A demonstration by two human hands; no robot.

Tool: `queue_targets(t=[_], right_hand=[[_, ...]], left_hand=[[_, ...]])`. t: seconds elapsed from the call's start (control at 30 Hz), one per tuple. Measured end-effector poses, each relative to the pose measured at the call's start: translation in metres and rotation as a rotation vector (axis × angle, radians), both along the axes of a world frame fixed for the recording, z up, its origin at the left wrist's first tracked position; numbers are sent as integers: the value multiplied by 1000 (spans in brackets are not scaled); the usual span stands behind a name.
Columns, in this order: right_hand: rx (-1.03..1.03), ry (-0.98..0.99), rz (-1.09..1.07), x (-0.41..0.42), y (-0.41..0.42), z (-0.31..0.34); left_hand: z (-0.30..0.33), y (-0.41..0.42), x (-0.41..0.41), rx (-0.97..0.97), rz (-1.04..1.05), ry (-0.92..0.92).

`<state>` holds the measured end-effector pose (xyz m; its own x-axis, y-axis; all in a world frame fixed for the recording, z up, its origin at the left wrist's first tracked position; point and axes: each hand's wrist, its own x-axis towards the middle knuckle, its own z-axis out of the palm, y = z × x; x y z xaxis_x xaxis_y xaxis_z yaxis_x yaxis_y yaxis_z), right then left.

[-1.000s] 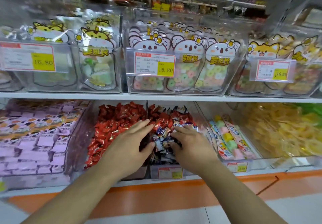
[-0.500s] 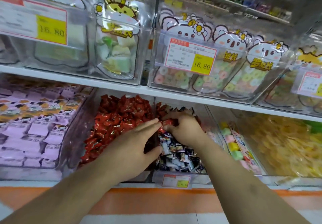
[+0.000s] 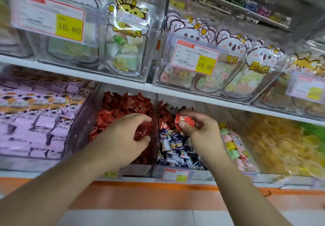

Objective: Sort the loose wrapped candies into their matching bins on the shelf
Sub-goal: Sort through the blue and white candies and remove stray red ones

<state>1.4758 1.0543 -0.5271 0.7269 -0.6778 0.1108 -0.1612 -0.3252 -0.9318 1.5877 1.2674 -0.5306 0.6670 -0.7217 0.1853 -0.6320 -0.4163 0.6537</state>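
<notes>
On the lower shelf, a clear bin of red wrapped candies (image 3: 123,106) stands beside a narrower bin (image 3: 175,171) holding dark blue and white candies (image 3: 177,146) in front and red ones at the back. My right hand (image 3: 198,127) hovers over the mixed bin, pinching one red wrapped candy (image 3: 184,120) between thumb and fingers. My left hand (image 3: 123,138) lies in the red bin, fingers curled around several red candies (image 3: 142,131).
Purple boxed sweets (image 3: 35,116) fill the bin at left. Right of the mixed bin lie pastel marshmallow packs (image 3: 233,146), then yellow sweets (image 3: 281,145). The upper shelf (image 3: 123,83) carries clear bins of animal-shaped bags with price tags. An orange strip (image 3: 158,196) runs below.
My right hand has lifted a red candy out of the back of the mixed bin. My left hand has shifted into the red bin and closed on candies there. The view has moved closer.
</notes>
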Motion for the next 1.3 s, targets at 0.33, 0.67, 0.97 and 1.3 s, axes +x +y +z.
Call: queue_targets(t=[0.33,0.67,0.97,1.3], right_hand=[[-251,84,358,23,41,14],[-434,277,143,37,-12,-8],[-322,534,398,111,-49,-14],[-603,447,320,98,-45,-21]], left_hand=[[14,23,0,-140,199,39],[-21,-16,1,173,-195,-5],[-30,-21,6,107,-184,3],[-28,-20,1,106,-163,12]])
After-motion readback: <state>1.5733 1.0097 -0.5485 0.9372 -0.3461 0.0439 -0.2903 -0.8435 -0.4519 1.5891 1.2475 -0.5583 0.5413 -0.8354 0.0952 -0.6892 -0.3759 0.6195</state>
